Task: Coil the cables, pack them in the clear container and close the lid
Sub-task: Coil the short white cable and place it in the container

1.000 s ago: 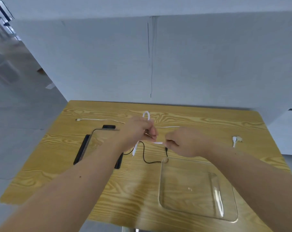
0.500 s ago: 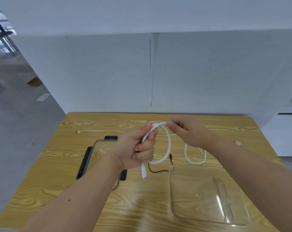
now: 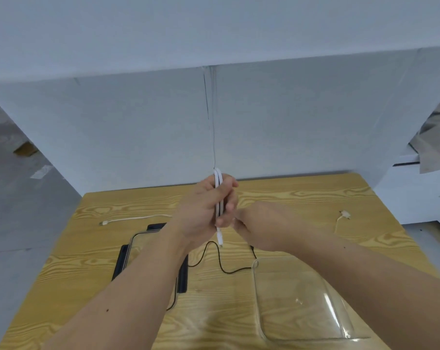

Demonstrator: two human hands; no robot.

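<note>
While left hand (image 3: 203, 210) grips looped white cable (image 3: 218, 178) upright, right hand (image 3: 264, 223) curled just beside it, its hold unclear, black cable (image 3: 221, 267) and clear container (image 3: 255, 294) lying on counter (image 3: 302, 198).

One bench (image 3: 289, 198) carries one clear container (image 3: 258, 311) at near right and one clear lid (image 3: 132, 242) at left, with three black clips (image 3: 119, 261) showing. There is one black cable (image 3: 221, 266). White cable shows in three places: one coil (image 3: 218, 178) gripped in the left hand (image 3: 203, 210), one far-left cable (image 3: 128, 219) and one far-right cable (image 3: 343, 213). Whether any of them join is hidden. The right hand (image 3: 262, 226) makes two hands.
</note>
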